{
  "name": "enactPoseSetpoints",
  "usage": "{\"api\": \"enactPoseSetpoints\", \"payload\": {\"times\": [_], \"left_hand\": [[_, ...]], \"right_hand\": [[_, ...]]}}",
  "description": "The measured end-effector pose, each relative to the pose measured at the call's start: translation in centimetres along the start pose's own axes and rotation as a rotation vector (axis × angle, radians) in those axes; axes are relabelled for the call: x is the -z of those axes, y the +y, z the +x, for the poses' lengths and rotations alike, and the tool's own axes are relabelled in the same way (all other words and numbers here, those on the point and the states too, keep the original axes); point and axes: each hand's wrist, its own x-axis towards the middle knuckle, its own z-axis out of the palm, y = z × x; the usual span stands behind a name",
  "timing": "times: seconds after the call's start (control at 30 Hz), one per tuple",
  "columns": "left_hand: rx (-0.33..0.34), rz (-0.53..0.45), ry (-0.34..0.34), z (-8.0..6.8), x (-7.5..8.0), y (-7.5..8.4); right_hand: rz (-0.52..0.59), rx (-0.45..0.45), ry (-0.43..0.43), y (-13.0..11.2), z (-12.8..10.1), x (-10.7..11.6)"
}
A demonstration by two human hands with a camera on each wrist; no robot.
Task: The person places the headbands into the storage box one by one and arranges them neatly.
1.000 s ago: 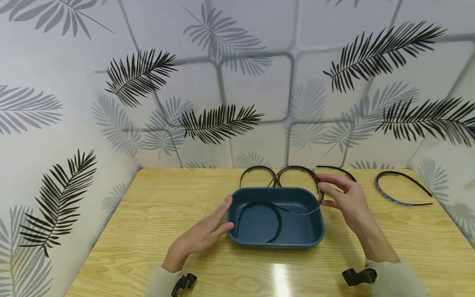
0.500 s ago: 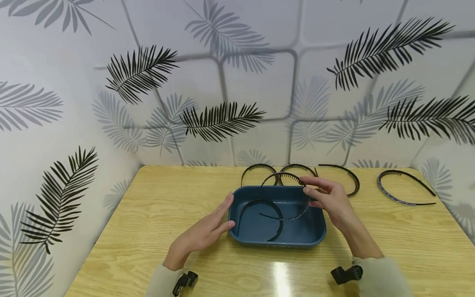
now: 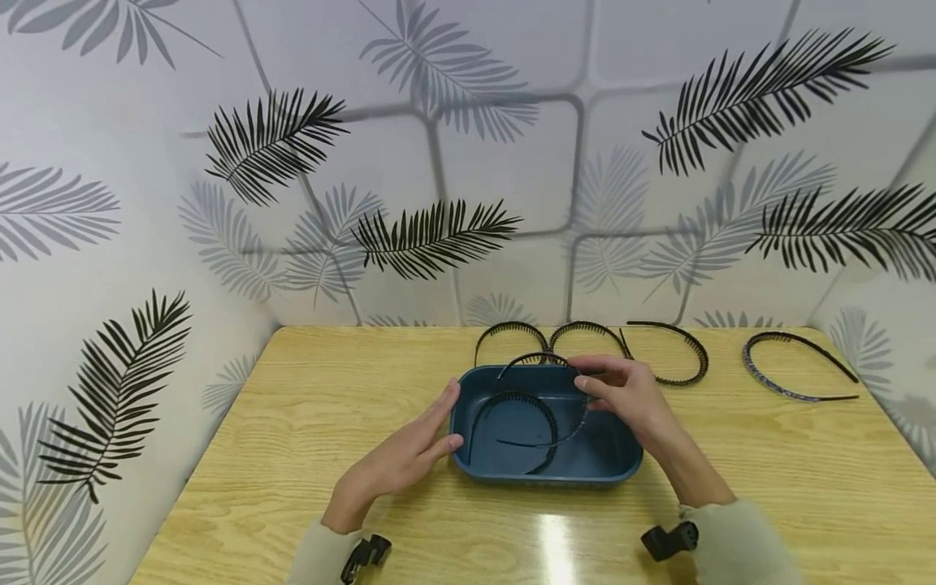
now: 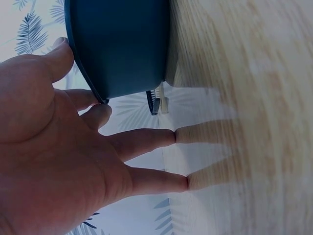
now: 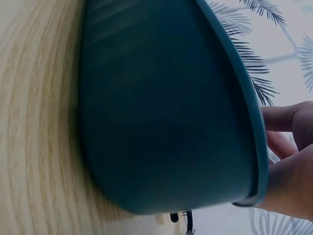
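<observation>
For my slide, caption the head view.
Right hand lowers a black headband into the blue tray; left hand steadies its side.

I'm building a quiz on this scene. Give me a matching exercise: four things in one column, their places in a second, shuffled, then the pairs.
Things:
1. left hand
2. right hand
3. patterned headband
4. bin

Places:
A. alone on the table's far right
B. pinching a headband over the bin
C. against the bin's left wall
D. mid-table, one headband lying inside

Pairs: 1-C, 2-B, 3-A, 4-D
</observation>
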Motion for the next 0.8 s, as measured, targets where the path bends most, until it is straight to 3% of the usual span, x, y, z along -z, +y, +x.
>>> {"api": "enactPoseSetpoints", "payload": {"times": [0.8], "left_hand": [[-0.016, 0.011, 0.001, 0.0, 0.1, 0.0]], "right_hand": [[-0.162, -0.057, -0.047, 1.9, 1.1, -3.2]]}}
